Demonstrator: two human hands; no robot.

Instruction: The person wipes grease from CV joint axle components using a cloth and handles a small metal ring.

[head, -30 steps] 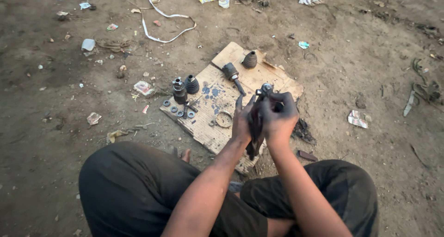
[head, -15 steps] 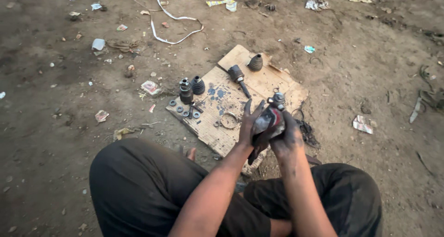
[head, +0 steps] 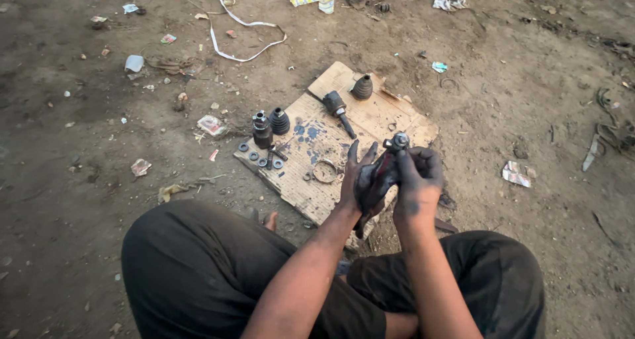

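I sit cross-legged on dirt with both greasy hands raised over a cardboard sheet (head: 370,117). My left hand (head: 360,180) cups a dark, greasy metal part (head: 387,164) from below, fingers spread along it. My right hand (head: 417,177) grips the same part from the right, just under its round metal end (head: 399,140). On the cardboard lie a shaft piece with a stub (head: 337,109), a ribbed rubber boot (head: 362,87), another ribbed boot (head: 279,121), a cylindrical metal piece (head: 262,132), several washers (head: 261,157) and a metal ring clamp (head: 324,172).
Litter is scattered over the dirt: a white strap (head: 228,25) at the top, paper scraps (head: 211,125) left of the cardboard, a wrapper (head: 517,173) on the right, and debris (head: 612,137) at the far right. My dark trousers (head: 211,273) fill the foreground.
The view has shifted slightly. My hands have turned the greasy part, so its round metal end now points up, and my left fingers have spread out along it.
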